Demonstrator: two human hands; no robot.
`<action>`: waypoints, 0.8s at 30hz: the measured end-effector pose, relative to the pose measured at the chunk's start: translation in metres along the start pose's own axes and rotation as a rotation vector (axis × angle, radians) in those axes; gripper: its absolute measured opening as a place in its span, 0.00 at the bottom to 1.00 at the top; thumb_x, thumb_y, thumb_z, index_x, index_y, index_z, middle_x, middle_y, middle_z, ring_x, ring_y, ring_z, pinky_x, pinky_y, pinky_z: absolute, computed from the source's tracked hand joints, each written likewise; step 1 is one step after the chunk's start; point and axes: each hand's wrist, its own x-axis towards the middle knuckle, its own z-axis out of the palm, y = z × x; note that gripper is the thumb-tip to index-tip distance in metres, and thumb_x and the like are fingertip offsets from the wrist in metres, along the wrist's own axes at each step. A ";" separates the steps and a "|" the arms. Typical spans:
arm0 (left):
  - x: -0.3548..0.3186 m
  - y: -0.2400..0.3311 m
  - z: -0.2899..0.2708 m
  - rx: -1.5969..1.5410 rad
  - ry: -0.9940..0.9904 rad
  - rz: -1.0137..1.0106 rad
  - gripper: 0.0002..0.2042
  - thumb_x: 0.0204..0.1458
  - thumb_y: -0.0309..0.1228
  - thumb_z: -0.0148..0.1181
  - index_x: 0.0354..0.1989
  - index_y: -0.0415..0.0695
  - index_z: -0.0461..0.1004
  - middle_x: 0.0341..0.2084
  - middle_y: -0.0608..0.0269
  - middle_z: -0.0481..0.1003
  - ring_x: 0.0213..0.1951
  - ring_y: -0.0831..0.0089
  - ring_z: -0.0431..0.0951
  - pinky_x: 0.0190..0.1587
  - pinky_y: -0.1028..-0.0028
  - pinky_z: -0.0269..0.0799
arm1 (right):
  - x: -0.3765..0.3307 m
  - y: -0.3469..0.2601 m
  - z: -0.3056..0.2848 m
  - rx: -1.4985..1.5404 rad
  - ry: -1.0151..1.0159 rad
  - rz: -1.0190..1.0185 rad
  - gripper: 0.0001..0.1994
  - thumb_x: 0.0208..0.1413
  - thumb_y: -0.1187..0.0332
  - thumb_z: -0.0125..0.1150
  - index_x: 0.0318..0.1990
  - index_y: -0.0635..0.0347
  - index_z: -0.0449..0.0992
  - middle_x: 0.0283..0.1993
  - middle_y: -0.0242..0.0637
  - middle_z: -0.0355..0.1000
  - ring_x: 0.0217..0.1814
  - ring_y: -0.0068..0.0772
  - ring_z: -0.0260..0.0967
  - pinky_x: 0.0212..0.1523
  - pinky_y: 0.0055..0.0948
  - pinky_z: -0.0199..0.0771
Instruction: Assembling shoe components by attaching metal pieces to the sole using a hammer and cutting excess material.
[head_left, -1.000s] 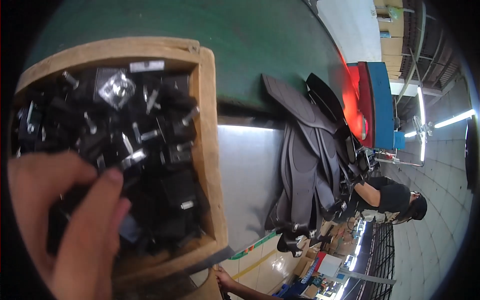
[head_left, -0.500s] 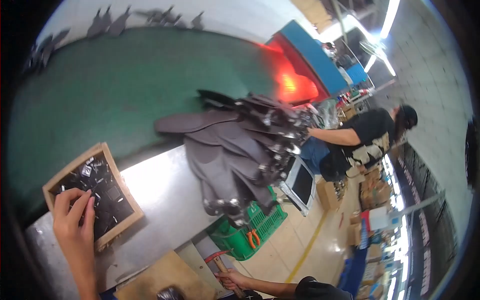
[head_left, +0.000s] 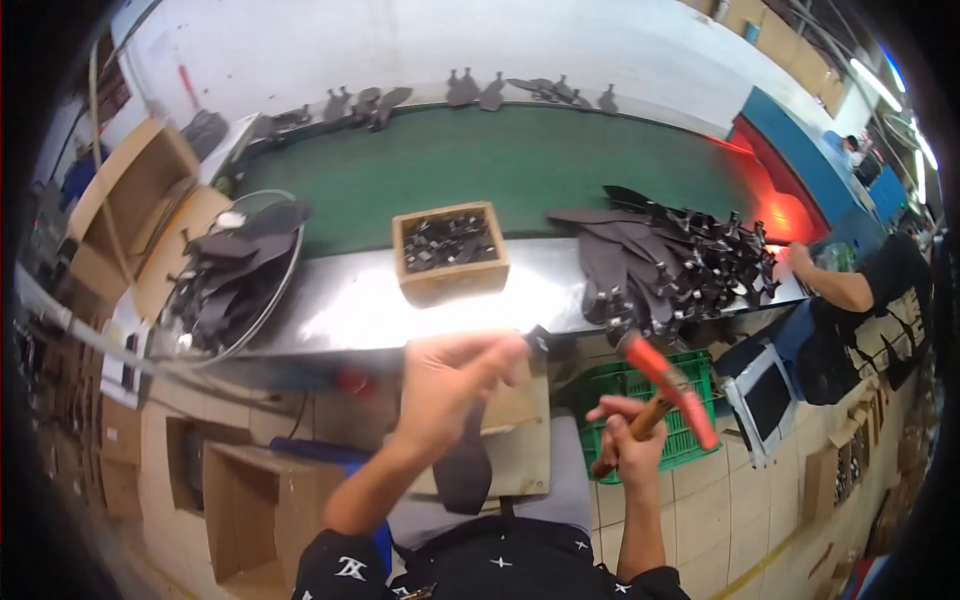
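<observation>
My left hand (head_left: 445, 385) is raised over a worn board (head_left: 530, 465), fingers pinched on a small black piece (head_left: 540, 342) with a light spot on it. Partly behind that hand, a dark brown, paddle-shaped flat piece (head_left: 463, 475) lies on the board; its upper end is hidden. My right hand (head_left: 635, 440) grips the wooden handle of a hammer (head_left: 668, 390) with a red head, held up to the right of the board. Beyond my hands, a wooden box (head_left: 452, 283) of small black and metal parts stands on the metal ledge.
A green conveyor belt (head_left: 450, 160) runs behind the metal ledge (head_left: 345, 300). A heap of dark paddle-shaped pieces (head_left: 670, 260) sits to the right, above a green crate (head_left: 690, 450). Another pile fills a round container (head_left: 240, 270) at left. A co-worker (head_left: 870, 300) works at far right.
My left hand has left the wooden box and come over the board with a small black piece. My right hand has raised the hammer. The view has swung upright.
</observation>
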 end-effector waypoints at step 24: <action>-0.079 -0.014 -0.004 0.716 0.171 0.469 0.20 0.41 0.28 0.74 0.47 0.44 0.80 0.40 0.63 0.78 0.41 0.71 0.76 0.36 0.75 0.72 | 0.000 -0.039 0.083 0.001 -0.273 0.123 0.07 0.56 0.71 0.68 0.37 0.64 0.78 0.19 0.25 0.68 0.14 0.10 0.57 0.14 0.16 0.50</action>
